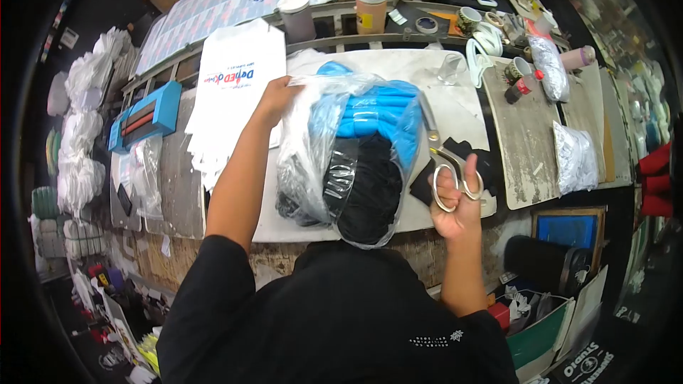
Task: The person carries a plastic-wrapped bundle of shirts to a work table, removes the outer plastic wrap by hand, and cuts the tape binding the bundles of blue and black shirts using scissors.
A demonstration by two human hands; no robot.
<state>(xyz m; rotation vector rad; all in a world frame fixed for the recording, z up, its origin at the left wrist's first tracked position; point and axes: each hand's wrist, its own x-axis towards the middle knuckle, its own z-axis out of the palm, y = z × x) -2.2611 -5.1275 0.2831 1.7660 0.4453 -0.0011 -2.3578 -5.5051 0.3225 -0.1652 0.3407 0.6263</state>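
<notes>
A clear plastic bag lies on the white board in front of me, partly folded back. Inside it are bundled blue fabric and black fabric. My left hand grips the bag's upper left edge, its fingertips partly hidden by plastic. On the right, my right hand holds a pair of scissors by the handle loops, the blades pointing up and away beside the bag. A piece of black cloth lies under and behind the scissors.
White printed sheets lie left of the bag, near a blue device. Jars, including a yellow one, line the back rail. At right stand a cola bottle, a clear cup and a silvery package.
</notes>
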